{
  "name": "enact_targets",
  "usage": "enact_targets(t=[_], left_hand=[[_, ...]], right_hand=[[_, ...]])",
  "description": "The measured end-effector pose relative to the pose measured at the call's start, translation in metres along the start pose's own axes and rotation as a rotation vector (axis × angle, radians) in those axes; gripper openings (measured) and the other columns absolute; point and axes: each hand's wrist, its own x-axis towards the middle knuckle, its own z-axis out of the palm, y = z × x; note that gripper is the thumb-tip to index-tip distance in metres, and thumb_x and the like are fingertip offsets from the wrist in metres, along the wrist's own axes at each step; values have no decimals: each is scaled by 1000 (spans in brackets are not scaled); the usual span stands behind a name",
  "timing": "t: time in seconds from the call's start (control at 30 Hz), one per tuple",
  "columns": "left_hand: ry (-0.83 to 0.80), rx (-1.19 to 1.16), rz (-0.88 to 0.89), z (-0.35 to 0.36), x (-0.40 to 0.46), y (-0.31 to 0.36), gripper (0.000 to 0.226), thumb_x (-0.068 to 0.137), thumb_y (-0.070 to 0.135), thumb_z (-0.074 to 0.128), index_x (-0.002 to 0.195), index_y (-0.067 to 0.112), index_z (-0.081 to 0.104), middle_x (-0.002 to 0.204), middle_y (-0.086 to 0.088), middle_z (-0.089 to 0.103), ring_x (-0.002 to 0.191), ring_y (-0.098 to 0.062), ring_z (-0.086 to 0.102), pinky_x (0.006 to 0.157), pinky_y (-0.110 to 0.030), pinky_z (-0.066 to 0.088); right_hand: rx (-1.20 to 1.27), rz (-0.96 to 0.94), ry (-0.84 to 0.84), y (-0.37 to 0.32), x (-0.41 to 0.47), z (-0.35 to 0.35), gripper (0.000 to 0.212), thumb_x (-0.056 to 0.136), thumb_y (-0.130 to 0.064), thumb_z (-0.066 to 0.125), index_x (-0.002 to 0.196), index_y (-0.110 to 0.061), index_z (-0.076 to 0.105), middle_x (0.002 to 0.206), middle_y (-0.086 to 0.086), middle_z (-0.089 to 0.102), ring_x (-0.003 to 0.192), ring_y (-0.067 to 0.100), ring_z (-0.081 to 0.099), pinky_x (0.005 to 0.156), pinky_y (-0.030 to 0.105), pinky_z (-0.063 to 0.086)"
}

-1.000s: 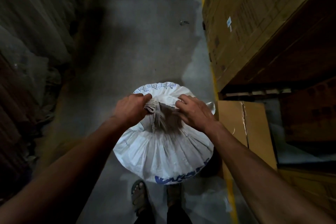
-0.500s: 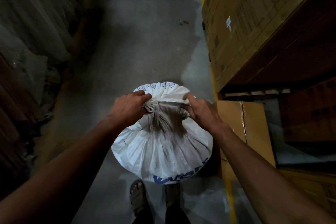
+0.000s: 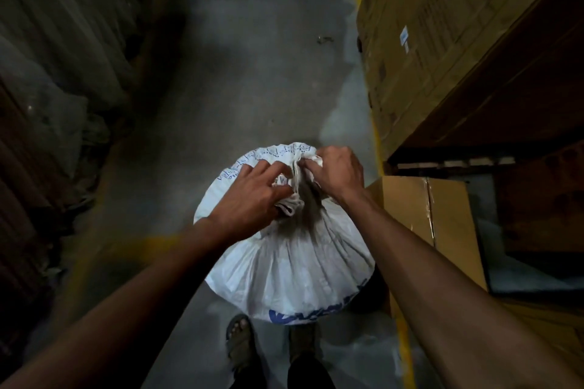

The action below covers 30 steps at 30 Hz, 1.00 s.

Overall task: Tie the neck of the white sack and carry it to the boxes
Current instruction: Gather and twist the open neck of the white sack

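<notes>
Both hands are on the gathered neck [image 3: 294,196] of the white sack [image 3: 294,265], which stands on the concrete floor [image 3: 252,79] right in front of your feet, its right flank close against a cardboard box [image 3: 423,218]

Your right hand [image 3: 339,175] has fingers curled round a twist of fabric at the far side of the neck. Your left hand [image 3: 252,199] lies over the near side with fingers bent; thumb looks to press the bunch, but whether it's actually pinching I cannot tell

Handling, my read: woven plastic, soft and slick, full and rounded so likely heavy. Pleats will slip loose if you ease off before the knot bites. Grab low on the neck, just under the bunch, not the loose ends; for the carry I'd add a hand under the belly

Room: open aisle ahead, dark clutter along the left, stacked cartons [image 3: 442,41] and the yellow line [image 3: 374,135] on the right. Box corner sits near your right forearm, so lift straight up before swinging. Feet are close under the sack, watch your toes
</notes>
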Motion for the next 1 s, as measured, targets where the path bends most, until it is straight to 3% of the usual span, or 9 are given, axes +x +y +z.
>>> enact_targets(t=[0.1, 0.27, 0.33, 0.43, 0.6, 0.7, 0.77, 0.87, 1.0], left_hand=[[6, -73, -21, 6, 4, 16, 36, 74, 35, 77, 110, 35, 73, 165, -6, 31, 133, -37, 43, 99, -47, 43], [-2, -342, 9, 16, 17, 17, 46, 72, 11, 80, 114, 29, 72, 173, -15, 11, 152, -36, 32, 116, -41, 40], [-69, -379, -10, 18, 20, 17, 55, 74, 11, 79, 124, 31, 68, 172, -13, 13, 148, -36, 39, 109, -41, 48], [-79, -337, -30, 19, 21, 18, 61, 77, 11, 76, 134, 30, 63, 156, -11, 40, 128, -35, 55, 89, -45, 57], [-34, -247, -139, 21, 17, 9, 55, 82, 47, 45, 129, 22, 59, 115, -6, 59, 101, -34, 62, 72, -45, 55], [-57, -262, -194, 20, 15, 7, 47, 83, 51, 43, 120, 23, 52, 109, -4, 59, 96, -34, 63, 70, -46, 54], [-39, -310, -247, 20, 15, 8, 40, 88, 44, 60, 119, 25, 45, 109, -4, 63, 95, -36, 64, 71, -47, 54], [-40, -420, -357, 19, 14, 9, 60, 84, 36, 79, 125, 27, 36, 104, -7, 71, 91, -38, 66, 73, -47, 54], [-55, -409, -250, 24, 12, 6, 72, 80, 32, 83, 141, 24, 45, 124, -10, 68, 111, -35, 65, 87, -42, 53]], right_hand=[[120, -52, -70, -6, -1, 4, 41, 92, -56, 66, 109, -21, 80, 102, 15, 77, 98, 35, 70, 76, 37, 53], [274, -134, -239, -2, -7, 9, 33, 88, -49, 68, 90, -17, 77, 76, 2, 74, 76, 18, 69, 71, 38, 55], [320, -220, -298, 5, -8, 5, 22, 91, -38, 70, 90, -17, 77, 78, -3, 75, 77, 10, 67, 71, 32, 51], [373, -261, -455, 17, -7, -5, 15, 96, -33, 64, 91, -23, 75, 81, -11, 73, 80, 3, 65, 73, 25, 46], [356, -233, -582, 34, -15, -24, 43, 83, -28, 76, 125, -25, 67, 118, -5, 73, 107, 15, 66, 94, 34, 53], [196, -279, -526, 39, -26, -19, 51, 76, -38, 76, 124, -30, 61, 117, -5, 71, 103, 17, 65, 86, 36, 54], [136, -288, -377, 42, -28, -8, 36, 80, -43, 66, 113, -28, 64, 107, -4, 73, 99, 24, 66, 79, 39, 55], [200, -220, -51, 42, -26, 2, 14, 93, -31, 64, 100, -21, 69, 95, 6, 74, 91, 34, 68, 71, 40, 53], [182, -152, 187, 29, -14, 13, 17, 90, -27, 73, 103, -17, 71, 95, 12, 75, 86, 36, 69, 68, 36, 50]])
